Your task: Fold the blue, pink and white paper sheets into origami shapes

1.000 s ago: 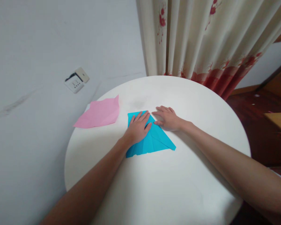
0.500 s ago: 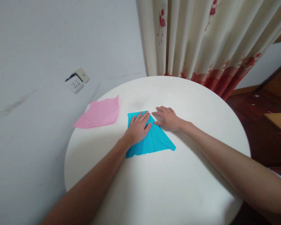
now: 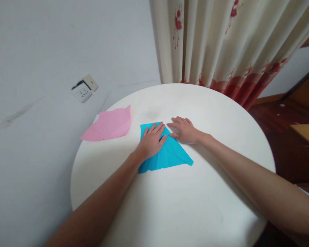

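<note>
Blue paper, one sheet, folded and creased – flat on the white round table, slanting edge to the right, lower edge uneven. Left hand: palm down on the sheet's left part, fingers extended and slightly spread, pressing rather than gripping. Right hand: fingers loosely stretched, nothing in its grasp, thumb at the slanting edge – whether it presses there cannot be told. Pink paper, one sheet, left of the blue, by the table's rim. Wall socket, beyond the pink sheet. Curtain, cream with red pattern, behind the table.
</note>
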{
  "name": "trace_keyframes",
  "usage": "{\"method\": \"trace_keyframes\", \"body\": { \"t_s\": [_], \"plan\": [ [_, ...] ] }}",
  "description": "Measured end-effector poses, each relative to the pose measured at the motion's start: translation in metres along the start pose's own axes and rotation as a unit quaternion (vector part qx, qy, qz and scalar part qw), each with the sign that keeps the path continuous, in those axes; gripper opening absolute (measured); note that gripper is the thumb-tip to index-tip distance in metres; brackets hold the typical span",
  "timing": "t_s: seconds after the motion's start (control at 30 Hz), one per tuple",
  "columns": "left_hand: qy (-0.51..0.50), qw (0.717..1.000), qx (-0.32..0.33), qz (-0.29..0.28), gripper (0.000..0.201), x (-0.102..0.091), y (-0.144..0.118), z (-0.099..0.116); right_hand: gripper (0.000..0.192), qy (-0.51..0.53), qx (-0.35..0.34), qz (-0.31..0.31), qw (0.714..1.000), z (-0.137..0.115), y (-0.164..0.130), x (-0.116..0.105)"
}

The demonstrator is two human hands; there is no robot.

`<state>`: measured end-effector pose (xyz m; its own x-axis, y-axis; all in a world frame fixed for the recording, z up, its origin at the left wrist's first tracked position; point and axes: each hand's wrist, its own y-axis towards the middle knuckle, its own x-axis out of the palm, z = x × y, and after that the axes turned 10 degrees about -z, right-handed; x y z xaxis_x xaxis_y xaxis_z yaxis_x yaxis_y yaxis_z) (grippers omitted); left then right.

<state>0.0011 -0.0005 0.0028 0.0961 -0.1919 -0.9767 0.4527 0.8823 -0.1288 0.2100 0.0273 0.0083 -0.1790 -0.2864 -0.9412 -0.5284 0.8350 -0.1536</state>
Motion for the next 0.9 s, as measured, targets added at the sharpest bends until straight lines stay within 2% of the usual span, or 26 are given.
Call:
{"method": "trace_keyframes", "body": {
  "t_s": [0.53, 0.9],
  "plan": [
    [0.001, 1.0, -0.004, -0.007, 0.057, -0.0029, -0.0018, 0.0025, 0.06, 0.003, -0.007, 0.007, 1.0, 0.0024, 0.002, 0.0031],
    [-0.04, 0.999, 0.014, 0.017, 0.047, -0.0043, 0.0012, -0.0022, 0.059, 0.005, -0.005, 0.003, 1.0, 0.0012, 0.001, 0.0018]
  ]
}}
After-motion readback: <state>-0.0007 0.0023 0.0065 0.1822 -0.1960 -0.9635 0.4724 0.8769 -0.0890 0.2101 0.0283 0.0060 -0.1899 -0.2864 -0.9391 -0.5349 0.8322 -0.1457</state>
